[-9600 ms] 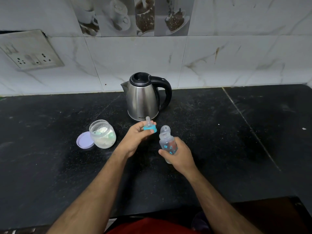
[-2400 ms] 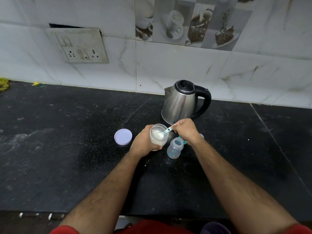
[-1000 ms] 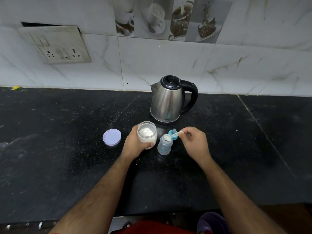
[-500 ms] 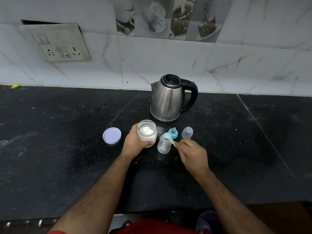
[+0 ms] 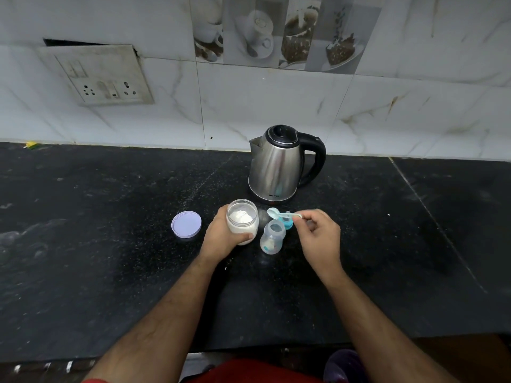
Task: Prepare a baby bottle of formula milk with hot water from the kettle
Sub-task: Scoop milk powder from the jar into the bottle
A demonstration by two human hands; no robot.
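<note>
Kettle [image 5: 278, 167], powder jar [image 5: 242, 221], open bottle [image 5: 272, 236] and lilac lid [image 5: 186, 224] crowd the tabletop [image 5: 83, 244] centre — wide bare stretches lie left and right.

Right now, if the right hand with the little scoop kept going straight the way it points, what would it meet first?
Probably the formula jar held by the left hand: the scoop in the right hand points left at its rim. Depth is unclear.

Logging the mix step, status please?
Left hand grips powder jar. Right hand pinches scoop above open bottle. Kettle untouched, path clear.
</note>
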